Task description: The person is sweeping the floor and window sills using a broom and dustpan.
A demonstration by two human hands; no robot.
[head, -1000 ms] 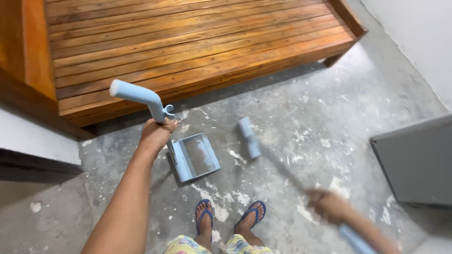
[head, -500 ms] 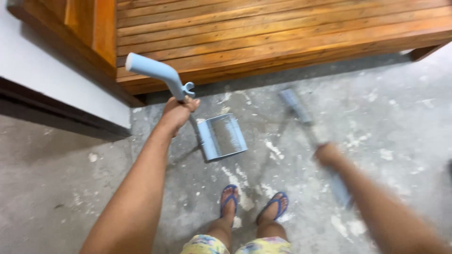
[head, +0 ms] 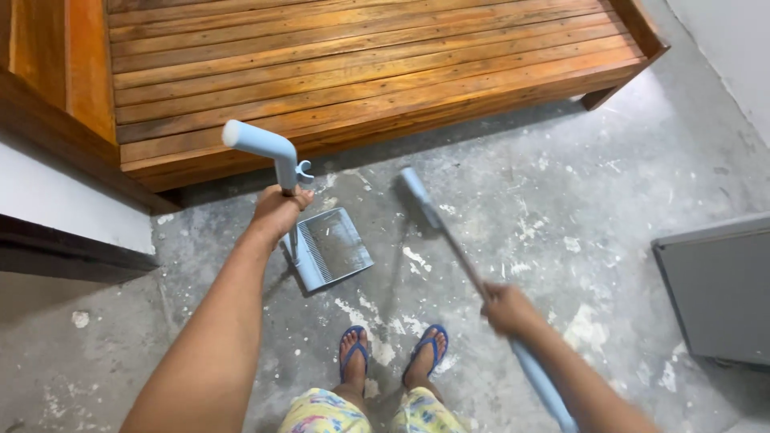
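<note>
My left hand grips the upright pole of a light-blue long-handled dustpan, just below its bent handle. The dustpan's tray rests on the concrete floor in front of my feet. My right hand is closed around the shaft of a light-blue broom. The broom's head sits on the floor right of the tray, near the wooden bed's edge. My feet in blue flip-flops stand just behind the tray.
A slatted wooden bed frame fills the top of the view. A grey cabinet stands at the right. A white wall with a dark base is at the left. The concrete floor carries white paint flecks.
The broom head swept left, ending closer to the dustpan tray. My right hand moved with it. My view swung left and then back to the right. The dustpan stayed in place.
</note>
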